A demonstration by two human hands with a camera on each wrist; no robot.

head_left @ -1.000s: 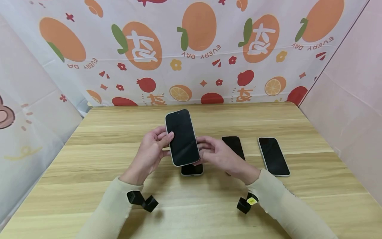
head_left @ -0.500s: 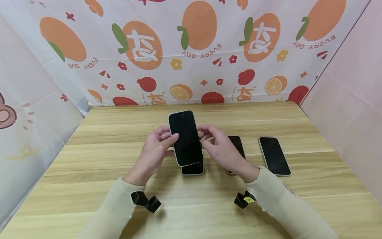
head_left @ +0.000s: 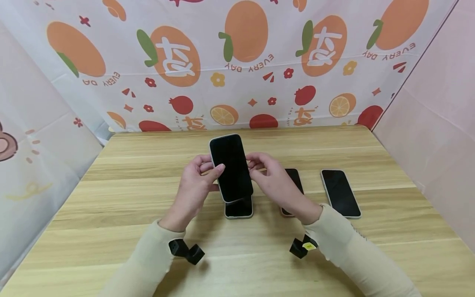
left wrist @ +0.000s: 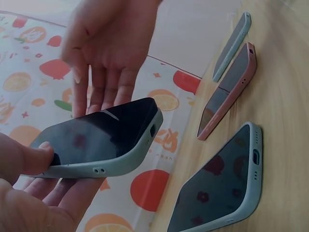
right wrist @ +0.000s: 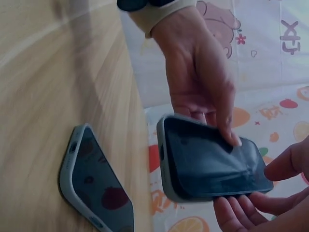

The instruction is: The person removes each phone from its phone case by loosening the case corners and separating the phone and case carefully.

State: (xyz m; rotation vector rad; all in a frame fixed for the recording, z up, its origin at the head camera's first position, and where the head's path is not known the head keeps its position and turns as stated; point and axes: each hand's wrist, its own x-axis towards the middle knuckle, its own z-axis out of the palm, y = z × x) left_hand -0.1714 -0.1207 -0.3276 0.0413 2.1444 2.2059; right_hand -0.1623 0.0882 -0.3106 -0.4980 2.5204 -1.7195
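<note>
A black-screened phone [head_left: 233, 173] in a pale green case [left wrist: 124, 165] is held up above the table, its top tilted left. My left hand [head_left: 193, 181] grips its left side, thumb on the screen and fingers behind. At the right edge is my right hand [head_left: 273, 177], fingers curled, with thumb and fingertips around the lower corner in the right wrist view. The case rim shows along the left side; the right edge looks dark, the screen's corner standing a little above the rim in the left wrist view. A second pale-cased phone [head_left: 239, 208] lies below, partly hidden.
A phone in a pink case [left wrist: 231, 92] lies to the right, partly behind my right hand in the head view. Farther right lies another phone in a pale case [head_left: 340, 194]. Fruit-printed fabric [head_left: 245, 95] hangs at the wooden table's [head_left: 111, 206] back edge.
The held phone has shifted slightly right. My right hand has slid from its lower right corner up along the right edge, and the pale rim there no longer shows.
</note>
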